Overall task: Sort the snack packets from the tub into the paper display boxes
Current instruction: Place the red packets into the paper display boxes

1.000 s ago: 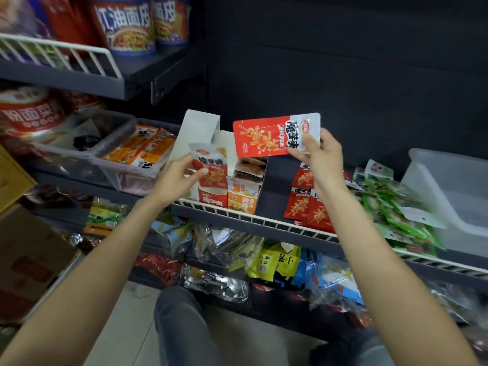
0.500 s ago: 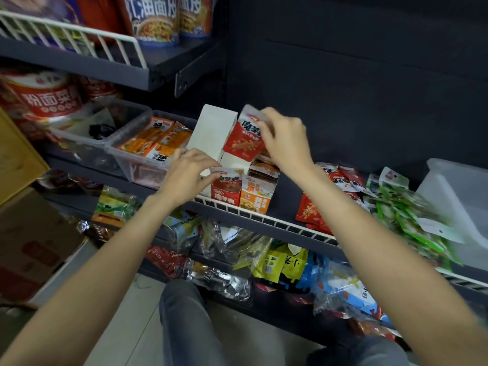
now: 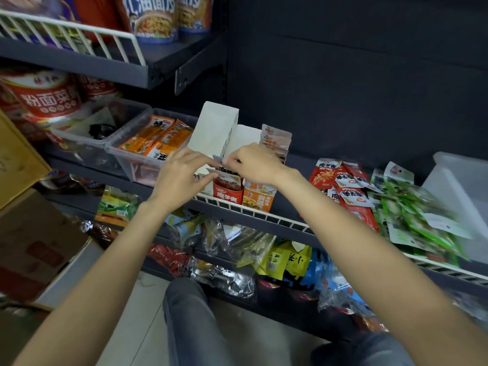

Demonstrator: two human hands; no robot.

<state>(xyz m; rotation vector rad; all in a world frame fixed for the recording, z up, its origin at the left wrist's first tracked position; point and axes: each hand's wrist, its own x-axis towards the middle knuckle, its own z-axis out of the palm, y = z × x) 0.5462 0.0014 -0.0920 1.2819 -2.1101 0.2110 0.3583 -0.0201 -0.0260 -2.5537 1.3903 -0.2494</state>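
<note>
Head view, looking down at a dark metal shelf (image 3: 290, 228) edged by a white wire rail. Left hand (image 3: 182, 178) and right hand (image 3: 253, 162) meet above a red paper display box (image 3: 228, 192); fingers of both curl to pinch the top edge of a glossy foil packet (image 3: 224, 169), which stands partly sunk in that box. An orange paper display box (image 3: 258, 196) touches the red one on its right, holding upright packets. Behind them rises a tall white card flap (image 3: 215, 128), matte and rectangular. Loose red packets (image 3: 340, 180) lie in a flat heap further right, beside crinkled green packets (image 3: 412, 217). A translucent plastic tub (image 3: 462, 196), with rounded corners, stands at the far right. Another clear tub (image 3: 148, 151) at left holds orange packets.
</note>
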